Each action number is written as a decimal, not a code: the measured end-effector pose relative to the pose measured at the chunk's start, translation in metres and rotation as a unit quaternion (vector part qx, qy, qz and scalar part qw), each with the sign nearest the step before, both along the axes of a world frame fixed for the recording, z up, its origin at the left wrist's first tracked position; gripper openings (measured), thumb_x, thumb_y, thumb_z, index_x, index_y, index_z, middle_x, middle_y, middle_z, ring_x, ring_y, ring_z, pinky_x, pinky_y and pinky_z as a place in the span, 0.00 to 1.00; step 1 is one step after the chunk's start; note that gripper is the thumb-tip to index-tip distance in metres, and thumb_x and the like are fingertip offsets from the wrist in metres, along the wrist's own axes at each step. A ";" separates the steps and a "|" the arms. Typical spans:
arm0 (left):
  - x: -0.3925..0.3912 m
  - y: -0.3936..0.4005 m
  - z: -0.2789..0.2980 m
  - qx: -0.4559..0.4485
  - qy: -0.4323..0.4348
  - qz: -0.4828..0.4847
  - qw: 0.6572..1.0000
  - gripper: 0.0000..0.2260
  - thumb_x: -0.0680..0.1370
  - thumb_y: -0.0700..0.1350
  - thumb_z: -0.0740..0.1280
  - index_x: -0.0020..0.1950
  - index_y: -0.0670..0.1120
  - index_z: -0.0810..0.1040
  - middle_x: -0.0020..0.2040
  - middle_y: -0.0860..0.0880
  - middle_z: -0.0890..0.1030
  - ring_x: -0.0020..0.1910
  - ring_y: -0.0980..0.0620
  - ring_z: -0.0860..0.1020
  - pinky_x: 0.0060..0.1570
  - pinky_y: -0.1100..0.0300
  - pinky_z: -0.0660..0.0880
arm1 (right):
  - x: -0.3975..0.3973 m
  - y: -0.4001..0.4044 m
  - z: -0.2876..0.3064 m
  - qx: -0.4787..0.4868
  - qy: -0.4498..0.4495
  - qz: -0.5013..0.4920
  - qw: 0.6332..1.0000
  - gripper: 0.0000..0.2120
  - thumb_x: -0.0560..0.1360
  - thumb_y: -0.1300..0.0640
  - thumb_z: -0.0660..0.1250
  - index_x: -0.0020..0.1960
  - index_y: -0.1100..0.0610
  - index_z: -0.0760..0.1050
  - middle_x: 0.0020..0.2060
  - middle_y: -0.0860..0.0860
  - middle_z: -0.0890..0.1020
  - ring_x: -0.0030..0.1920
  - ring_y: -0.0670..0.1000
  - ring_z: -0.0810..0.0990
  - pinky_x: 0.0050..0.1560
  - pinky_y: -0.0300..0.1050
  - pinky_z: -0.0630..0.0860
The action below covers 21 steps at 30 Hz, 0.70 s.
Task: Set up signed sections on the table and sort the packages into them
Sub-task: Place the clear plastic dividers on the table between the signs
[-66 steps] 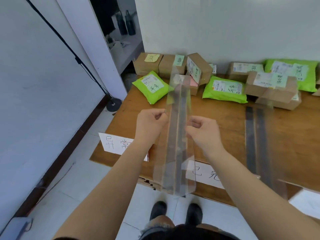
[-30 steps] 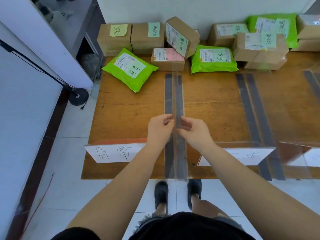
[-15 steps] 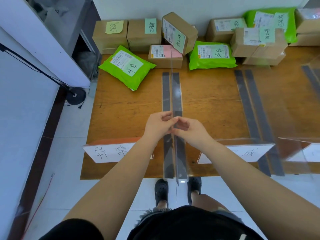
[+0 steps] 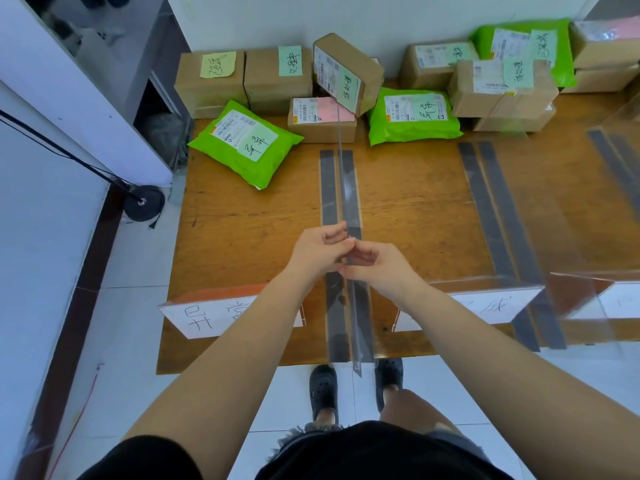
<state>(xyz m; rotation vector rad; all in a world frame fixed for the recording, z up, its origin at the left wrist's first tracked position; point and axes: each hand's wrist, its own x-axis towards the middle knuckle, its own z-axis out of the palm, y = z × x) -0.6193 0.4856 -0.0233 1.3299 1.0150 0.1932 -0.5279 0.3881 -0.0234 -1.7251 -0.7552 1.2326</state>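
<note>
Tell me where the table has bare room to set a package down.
Bare wood lies left of the clear divider, between the green mailer and the white sign. A wider patch lies between that divider and the dark tape strips. The back edge is crowded with cardboard boxes and mailers.

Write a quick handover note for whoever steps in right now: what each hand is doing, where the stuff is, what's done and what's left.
Left hand and right hand: both pinch the clear divider, standing on edge over the left pair of dark tape strips.
Done: signs stand along the near table edge; a second divider appears to stand on the right.
Left: seat this divider; packages still lie unsorted along the wall.
</note>
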 end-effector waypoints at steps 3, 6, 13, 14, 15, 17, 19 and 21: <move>0.003 0.002 0.000 0.000 0.000 0.003 1.000 0.23 0.75 0.39 0.69 0.69 0.45 0.69 0.67 0.44 0.74 0.61 0.47 0.76 0.38 0.67 0.77 | 0.001 0.003 0.001 -0.002 -0.004 -0.004 1.000 0.21 0.70 0.65 0.71 0.56 0.45 0.75 0.50 0.42 0.82 0.52 0.36 0.78 0.52 0.35 0.73; 0.004 0.003 -0.002 0.052 0.011 -0.023 0.998 0.23 0.75 0.41 0.69 0.69 0.44 0.69 0.66 0.44 0.74 0.62 0.47 0.75 0.46 0.63 0.76 | 0.001 0.005 0.001 -0.008 -0.021 -0.011 1.000 0.20 0.70 0.65 0.71 0.60 0.51 0.76 0.54 0.47 0.81 0.56 0.43 0.78 0.57 0.40 0.73; -0.003 0.004 0.007 0.197 0.056 -0.094 0.974 0.20 0.76 0.46 0.68 0.67 0.44 0.72 0.62 0.45 0.78 0.61 0.51 0.76 0.62 0.56 0.71 | -0.004 0.013 0.005 -0.057 -0.164 0.017 0.985 0.24 0.71 0.60 0.70 0.66 0.54 0.70 0.57 0.51 0.79 0.60 0.51 0.76 0.57 0.45 0.72; -0.005 0.005 0.009 0.221 0.062 -0.103 0.968 0.20 0.76 0.46 0.67 0.67 0.44 0.72 0.62 0.45 0.78 0.60 0.51 0.76 0.60 0.60 0.70 | -0.004 0.014 0.006 -0.068 -0.191 0.020 0.979 0.28 0.71 0.59 0.70 0.69 0.55 0.67 0.60 0.51 0.77 0.61 0.51 0.75 0.55 0.43 0.72; -0.008 0.007 0.013 0.247 0.066 -0.109 0.961 0.20 0.76 0.47 0.67 0.67 0.43 0.72 0.62 0.45 0.78 0.60 0.50 0.76 0.57 0.62 0.69 | -0.005 0.015 0.007 -0.077 -0.219 0.021 0.972 0.31 0.71 0.58 0.70 0.72 0.56 0.63 0.63 0.52 0.75 0.62 0.51 0.74 0.55 0.42 0.71; -0.015 0.012 0.020 0.293 0.072 -0.115 0.946 0.20 0.76 0.46 0.66 0.67 0.43 0.72 0.62 0.45 0.78 0.60 0.50 0.76 0.56 0.61 0.69 | -0.009 0.017 0.012 -0.077 -0.271 0.016 0.959 0.34 0.72 0.55 0.69 0.74 0.55 0.59 0.68 0.52 0.71 0.65 0.52 0.71 0.58 0.44 0.70; -0.023 0.018 0.027 0.345 0.090 -0.133 0.925 0.21 0.77 0.47 0.65 0.69 0.44 0.70 0.64 0.46 0.76 0.62 0.49 0.74 0.59 0.59 0.69 | -0.013 0.018 0.020 -0.057 -0.338 0.012 0.939 0.33 0.73 0.53 0.68 0.74 0.54 0.58 0.70 0.51 0.68 0.68 0.52 0.68 0.63 0.45 0.67; -0.032 0.027 0.036 0.415 0.132 -0.168 0.884 0.23 0.77 0.48 0.64 0.71 0.47 0.66 0.68 0.47 0.73 0.65 0.48 0.71 0.63 0.55 0.68 | -0.017 0.021 0.031 -0.024 -0.418 0.026 0.908 0.31 0.74 0.53 0.67 0.74 0.54 0.59 0.72 0.51 0.66 0.71 0.52 0.64 0.67 0.46 0.63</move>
